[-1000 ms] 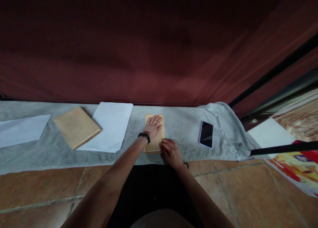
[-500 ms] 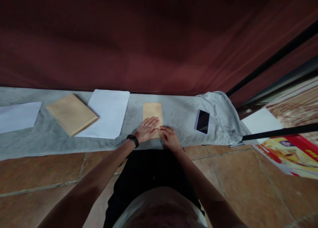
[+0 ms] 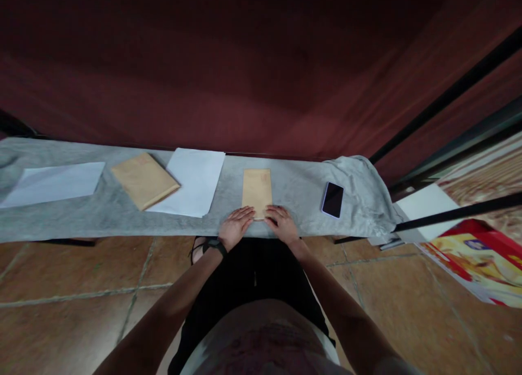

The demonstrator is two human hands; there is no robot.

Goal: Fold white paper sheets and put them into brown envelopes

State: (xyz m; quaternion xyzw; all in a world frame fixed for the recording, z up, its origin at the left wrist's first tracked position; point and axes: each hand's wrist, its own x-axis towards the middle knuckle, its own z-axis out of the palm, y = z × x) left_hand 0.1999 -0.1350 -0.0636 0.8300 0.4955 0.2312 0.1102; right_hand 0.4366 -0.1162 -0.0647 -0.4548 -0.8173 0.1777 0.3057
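Head view, items listed left to right, each placed against the small brown envelope [image 3: 256,191] at mid-bench.

1. White sheet [image 3: 55,182]: far left of the envelope, flat on the grey cloth [image 3: 101,220] that covers the bench.
2. Larger brown envelope [image 3: 144,180]: well left of the small one, turned at an angle, its right corner overlapping item 3.
3. Second white sheet [image 3: 196,179]: near the envelope's left side, apart from it.
4. Left hand [image 3: 234,231], black wristband [image 3: 215,246]: palm down, fingers spread, grip open and holding nothing; fingertips at the envelope's near left corner.
5. Small brown envelope: lies lengthwise away from the person, flat, edges straight, faint reddish print at the far end, too small to read.
6. Right hand [image 3: 282,225]: palm down at the near right corner, grip open, clasping nothing.
7. Phone [image 3: 333,200]: right of the envelope, screen dark, apart from it.
8. White paper [image 3: 428,206] and colourful printed sheet [image 3: 481,260]: far right, off the cloth.

Step in hand, as judged: both hands pressing or smoothing the envelope's near end. Lifting it from here would call for fingertips under that near edge.
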